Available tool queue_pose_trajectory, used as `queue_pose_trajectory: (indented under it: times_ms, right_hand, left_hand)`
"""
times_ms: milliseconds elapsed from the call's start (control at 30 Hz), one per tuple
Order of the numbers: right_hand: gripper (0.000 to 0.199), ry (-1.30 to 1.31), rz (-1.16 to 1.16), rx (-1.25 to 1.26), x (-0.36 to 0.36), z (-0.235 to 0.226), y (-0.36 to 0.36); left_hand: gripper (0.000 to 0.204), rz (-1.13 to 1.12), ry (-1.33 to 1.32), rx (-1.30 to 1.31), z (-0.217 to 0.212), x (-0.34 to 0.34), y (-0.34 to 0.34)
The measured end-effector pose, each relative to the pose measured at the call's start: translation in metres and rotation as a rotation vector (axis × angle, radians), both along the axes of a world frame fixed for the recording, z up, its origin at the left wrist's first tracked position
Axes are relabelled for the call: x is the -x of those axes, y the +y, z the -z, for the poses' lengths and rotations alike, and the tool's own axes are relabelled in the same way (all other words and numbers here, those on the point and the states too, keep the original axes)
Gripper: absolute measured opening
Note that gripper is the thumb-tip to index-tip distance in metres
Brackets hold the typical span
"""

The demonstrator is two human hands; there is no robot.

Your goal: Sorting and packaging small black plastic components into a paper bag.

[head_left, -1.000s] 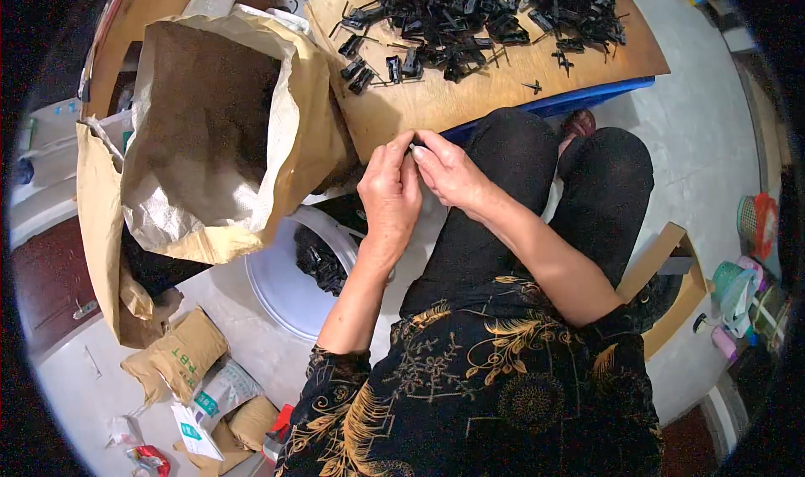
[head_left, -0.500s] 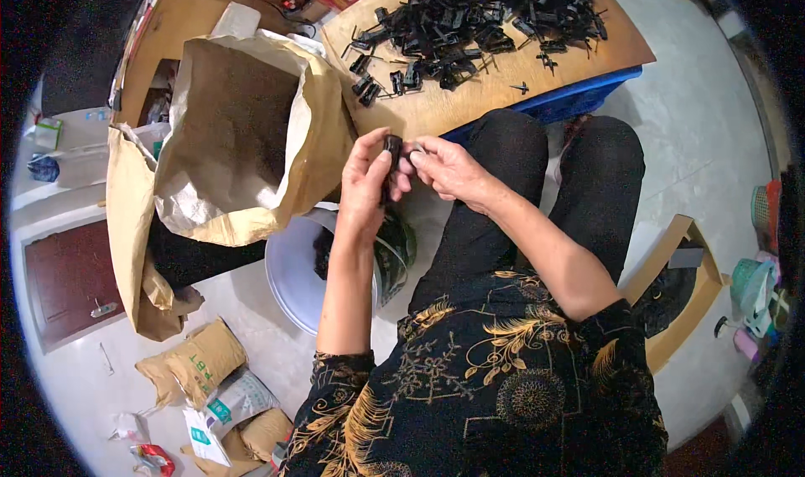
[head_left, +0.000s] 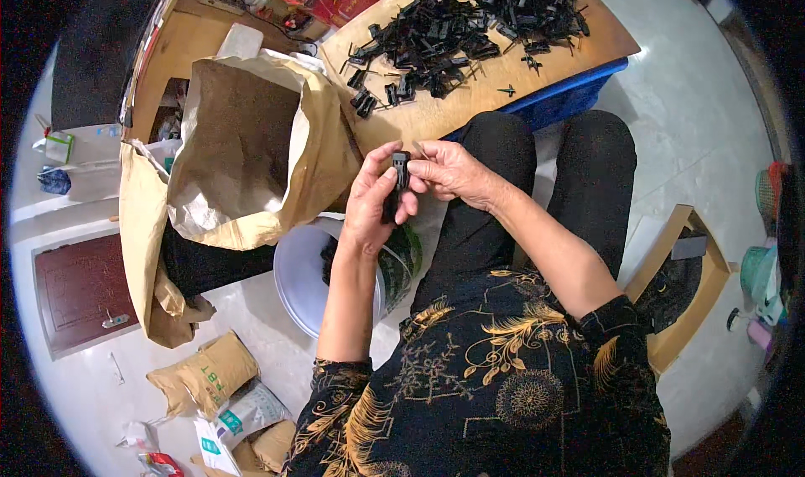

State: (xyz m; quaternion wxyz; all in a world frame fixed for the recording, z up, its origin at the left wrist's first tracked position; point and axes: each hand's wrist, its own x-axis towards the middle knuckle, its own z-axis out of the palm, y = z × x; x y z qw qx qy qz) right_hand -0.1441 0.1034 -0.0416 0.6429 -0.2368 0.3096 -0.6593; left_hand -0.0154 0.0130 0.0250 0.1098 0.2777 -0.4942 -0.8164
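Note:
A slim black plastic part [head_left: 401, 172] stands roughly upright between my hands, above the white bucket [head_left: 289, 267]. My left hand [head_left: 365, 210] is closed around its lower length, thumb on the near face. From the right, my right hand [head_left: 459, 175] is pinched at the part's upper end, its thumb pressed against the side. Whether a smaller piece also sits between those right fingers is hard to make out. Beyond my hands, a heap of black plastic parts [head_left: 470, 36] lies on a wooden board [head_left: 587, 70].
A large open paper sack [head_left: 331, 154] stands left of my hands, partly over the bucket. A blue bin [head_left: 562, 99] sits under the board, near my knees. On the floor are several filled bags [head_left: 210, 372] at lower left and an open carton [head_left: 711, 263] at right.
The black part has turned so its upper face shows more, and both hands sit slightly lower in view. My right thumb has come against the part. The whole view has shifted slightly.

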Motion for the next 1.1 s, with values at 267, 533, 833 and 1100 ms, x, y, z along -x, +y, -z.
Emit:
queue_pose_trajectory:
  times_ms: [267,533,833,1100]
  right_hand:
    - [0.011,0.127,0.007,0.007,-0.006,-0.006,-0.002]
    - [0.023,0.294,0.055,-0.013,-0.014,-0.003,-0.005]
    - [0.024,0.651,0.121,-0.066,-0.021,0.002,-0.011]
    - [0.019,0.751,0.157,-0.119,-0.026,0.009,-0.018]
  left_hand:
    - [0.034,0.166,-0.216,0.469,-0.006,-0.01,0.001]
    - [0.029,0.08,-0.262,0.56,0.009,-0.009,-0.003]
    - [0.021,0.105,-0.3,0.546,0.017,-0.009,-0.016]
    - [0.021,0.064,-0.319,0.636,0.032,-0.011,-0.02]
